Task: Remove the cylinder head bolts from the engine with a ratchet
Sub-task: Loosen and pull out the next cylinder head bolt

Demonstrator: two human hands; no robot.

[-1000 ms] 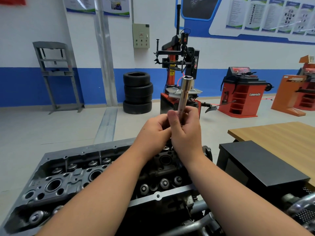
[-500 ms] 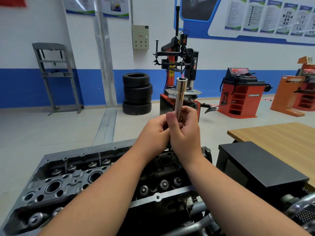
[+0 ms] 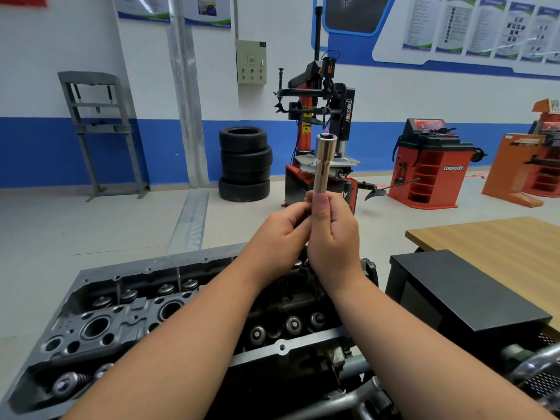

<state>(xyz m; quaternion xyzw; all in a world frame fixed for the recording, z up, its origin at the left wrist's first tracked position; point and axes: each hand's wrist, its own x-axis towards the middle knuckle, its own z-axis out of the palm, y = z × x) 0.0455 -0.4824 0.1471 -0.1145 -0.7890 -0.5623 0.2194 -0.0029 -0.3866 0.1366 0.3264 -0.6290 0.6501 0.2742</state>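
One engine (image 3: pixel 127 322) below one upright socket (image 3: pixel 321 165), right hand (image 3: pixel 331 237) and left hand (image 3: pixel 280 234) both gripping its base.

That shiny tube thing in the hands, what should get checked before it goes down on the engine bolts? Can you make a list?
1. Deep socket held firmly: ok, the right hand grips its lower end, thumb along it.
2. Socket's open end clear: ok, it points up with nothing on it; the inside cannot be seen.
3. Ratchet attached to the socket: cannot tell, the left hand and right hand cover the joint.
4. Socket over the cylinder head: ok, it is held above the far end.
5. Bolts to undo located: cannot tell, the arms hide much of the head.
6. Socket seated on a bolt: not ok, it is up in the air.
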